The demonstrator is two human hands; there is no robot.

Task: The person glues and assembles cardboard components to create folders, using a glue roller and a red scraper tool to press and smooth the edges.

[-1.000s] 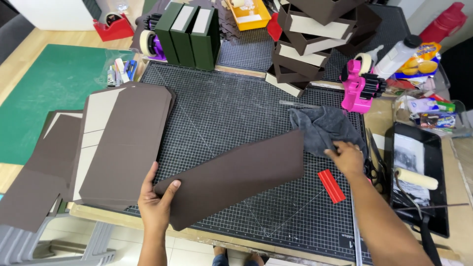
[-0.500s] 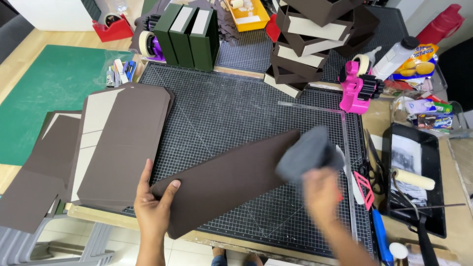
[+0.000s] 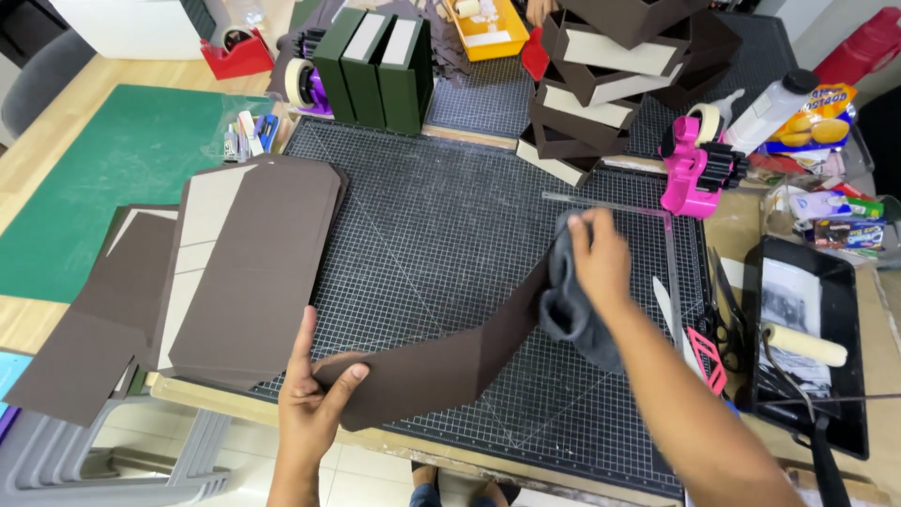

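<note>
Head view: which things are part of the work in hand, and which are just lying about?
In hand: brown sheet, held by left hand; grey cloth in right hand; cutting mat.
Lying about: pink tape dispenser, green boxes, paint roller, scissors.

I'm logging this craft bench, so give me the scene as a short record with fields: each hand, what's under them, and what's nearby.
left hand: left hand pins the near end of the brown sheet
right hand: right hand presses a grey cloth on the sheet's far end
surface: black gridded cutting mat
left of sheet: stack of brown sheets
right side: pink tape dispenser, black tray with a roller
</note>
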